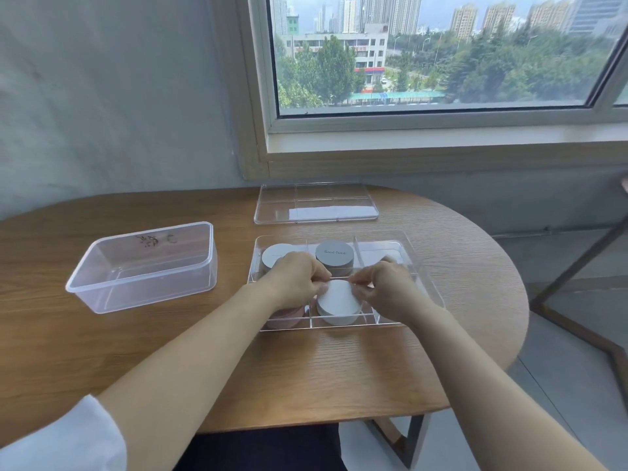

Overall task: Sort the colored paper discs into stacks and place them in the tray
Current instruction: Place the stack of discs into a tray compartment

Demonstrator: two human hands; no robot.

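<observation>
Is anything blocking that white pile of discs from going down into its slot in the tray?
Nothing visible does. The left hand and right hand pinch the white stack, which is already down in the near middle compartment of the tray.

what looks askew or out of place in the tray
Only the white stack in the front middle compartment of the tray: its upper discs sit shifted off the lower ones. The left hand and right hand pinch its top.
</observation>
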